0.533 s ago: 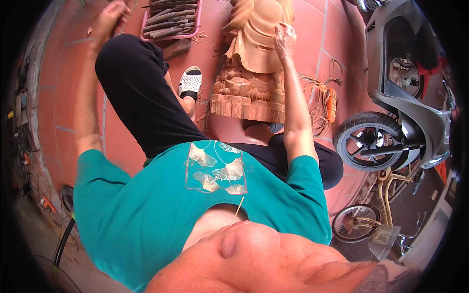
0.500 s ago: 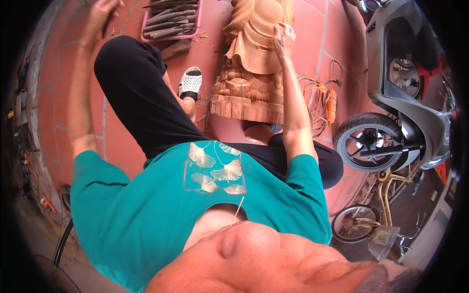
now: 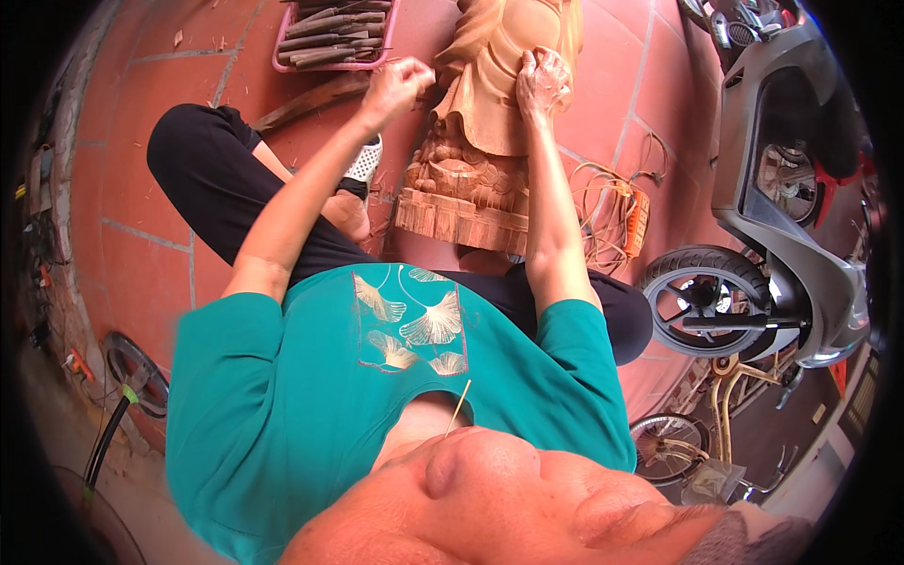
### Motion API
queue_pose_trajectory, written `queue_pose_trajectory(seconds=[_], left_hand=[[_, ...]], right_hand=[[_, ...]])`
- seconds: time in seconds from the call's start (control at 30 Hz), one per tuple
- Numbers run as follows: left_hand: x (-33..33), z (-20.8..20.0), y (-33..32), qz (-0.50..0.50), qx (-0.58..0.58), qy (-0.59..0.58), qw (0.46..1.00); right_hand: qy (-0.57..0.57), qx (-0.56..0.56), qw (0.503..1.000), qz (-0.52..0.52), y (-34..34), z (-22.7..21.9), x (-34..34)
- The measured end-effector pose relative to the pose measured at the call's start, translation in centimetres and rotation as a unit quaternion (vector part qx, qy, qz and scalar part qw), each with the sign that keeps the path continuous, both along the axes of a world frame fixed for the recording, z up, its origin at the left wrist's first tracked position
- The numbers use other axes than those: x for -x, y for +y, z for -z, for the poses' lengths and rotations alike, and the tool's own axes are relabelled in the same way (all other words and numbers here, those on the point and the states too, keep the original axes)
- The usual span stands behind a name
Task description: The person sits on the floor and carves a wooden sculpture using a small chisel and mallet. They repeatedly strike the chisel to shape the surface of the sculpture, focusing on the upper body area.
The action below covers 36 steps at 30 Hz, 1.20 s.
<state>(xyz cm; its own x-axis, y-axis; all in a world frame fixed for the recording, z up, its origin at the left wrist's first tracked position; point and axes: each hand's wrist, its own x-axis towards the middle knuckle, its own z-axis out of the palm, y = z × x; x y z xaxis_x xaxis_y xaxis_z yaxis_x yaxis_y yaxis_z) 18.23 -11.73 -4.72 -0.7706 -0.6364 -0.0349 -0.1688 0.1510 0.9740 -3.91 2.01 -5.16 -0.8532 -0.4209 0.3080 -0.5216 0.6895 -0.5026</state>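
A carved wooden statue [image 3: 485, 113] with flowing robe folds and a rough, blocky base lies between my legs at the upper middle. My right hand [image 3: 543, 83] rests on its robe, fingers curled in; anything inside them is hidden. Just left of the carving, my left hand [image 3: 400, 91] is bent at the wrist with its fingers closed together. Whether it holds something small cannot be made out.
A pink basket [image 3: 331, 66] of wooden-handled carving tools sits beyond my left knee, with a length of wood [image 3: 311, 102] below it. To the right are an orange power strip [image 3: 637, 224] with tangled cord, a grey motorbike [image 3: 782, 217] and a bicycle [image 3: 720, 414].
My left hand has swung from the far upper left in to the statue's left side. My right hand stays on the carving. The view has shifted slightly.
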Motion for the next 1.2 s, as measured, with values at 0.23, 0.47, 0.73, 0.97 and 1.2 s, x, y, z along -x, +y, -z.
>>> queue_pose_trajectory(seconds=[0.23, 0.47, 0.73, 0.97, 1.2], left_hand=[[0.5, 1.2, 1.9, 0.061, 0.077, -0.122, 0.988], [0.7, 1.4, 2.0, 0.108, 0.006, -0.116, 0.987], [3.2, 4.2, 1.5, 0.088, 0.16, -0.051, 0.982], [4.1, 8.4, 1.8, 0.025, 0.156, -0.078, 0.984], [2.4, 5.6, -0.9, 0.016, -0.152, -0.056, 0.987]], right_hand=[[0.004, 0.023, 1.0, -0.014, 0.9, 1.2, 0.8], [0.019, 0.017, 1.0, -0.016, 0.5, 0.9, 0.5], [0.003, 0.008, 1.0, -0.017, 0.4, 0.3, 0.3], [0.005, 0.01, 1.0, -0.028, 0.2, 0.8, 0.5], [0.003, 0.011, 1.0, -0.019, 0.5, 0.5, 0.6]])
